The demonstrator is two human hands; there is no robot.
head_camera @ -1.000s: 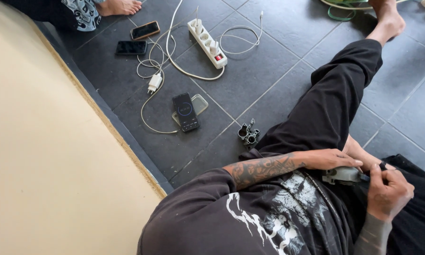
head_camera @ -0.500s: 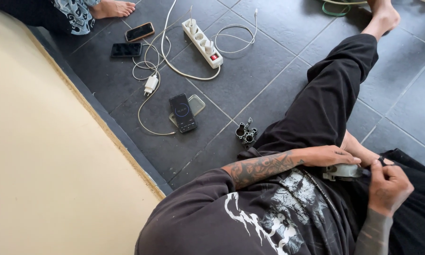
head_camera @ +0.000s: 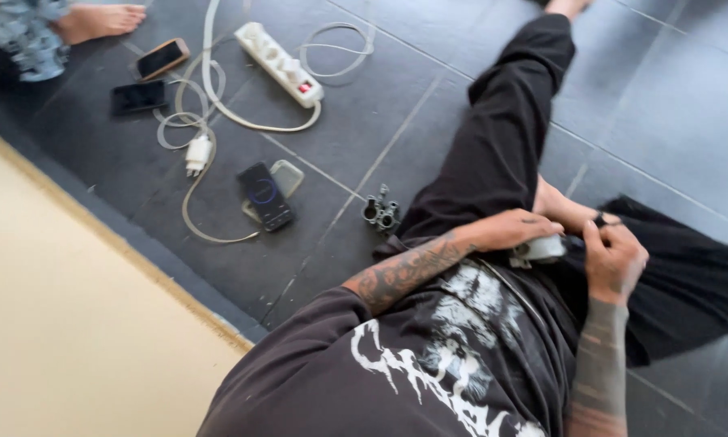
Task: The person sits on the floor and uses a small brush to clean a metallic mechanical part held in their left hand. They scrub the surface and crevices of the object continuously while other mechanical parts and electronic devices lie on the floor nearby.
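Observation:
I sit on a dark tiled floor with my legs stretched out. My left hand (head_camera: 505, 231) rests in my lap, closed around a small pale grey part (head_camera: 539, 249). My right hand (head_camera: 615, 257) is just to its right, fingers pinched on a small dark piece (head_camera: 600, 219) held against the grey part. What the dark piece is cannot be made out. Both forearms are tattooed, and my dark printed shirt fills the bottom of the view.
A small metal fitting (head_camera: 382, 212) lies on the floor by my thigh. Farther left are a dark phone (head_camera: 264, 196) on a pad, a white plug adapter (head_camera: 196, 154) with cable, a white power strip (head_camera: 283, 53) and two more phones (head_camera: 162, 58). Another person's foot (head_camera: 97, 20) is at top left.
The view has swung slightly, so the floor items sit higher and more to the left. Both hands stay together in my lap on the same small part.

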